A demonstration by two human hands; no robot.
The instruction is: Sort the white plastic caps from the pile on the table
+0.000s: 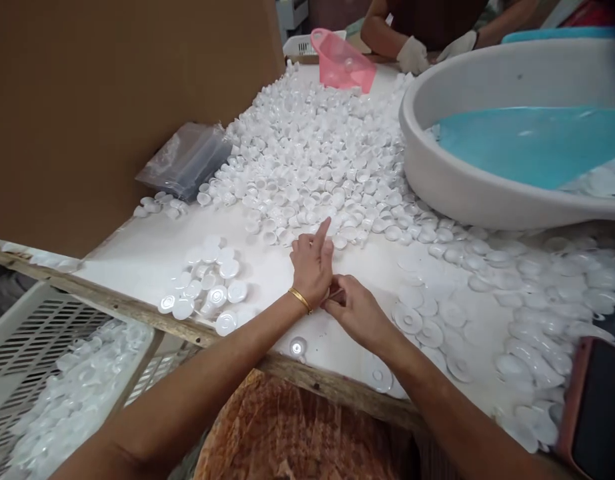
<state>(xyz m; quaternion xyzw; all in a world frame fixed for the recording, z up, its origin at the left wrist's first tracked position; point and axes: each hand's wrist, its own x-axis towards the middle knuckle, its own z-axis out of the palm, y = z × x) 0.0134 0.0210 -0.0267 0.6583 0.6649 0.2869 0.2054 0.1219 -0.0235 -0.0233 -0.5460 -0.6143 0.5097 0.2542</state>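
My left hand (311, 267) rests on the white table (142, 250) with its forefinger raised and the other fingers curled under; a gold bangle (300, 299) circles the wrist. My right hand (355, 313) sits just behind that wrist, fingers pinched together on something small I cannot make out. Beyond the fingertips lies a big heap of small white plastic caps (307, 153). A small cluster of caps (207, 287) lies to the left. Flat white discs (427, 320) are spread to the right.
A large grey basin (452, 180) with a turquoise inside stands at the right. A pink scoop (342, 60) and another person's gloved hands (412, 55) are at the far end. A plastic bag (187, 160), a white crate (52, 373) of caps, a phone (595, 407).
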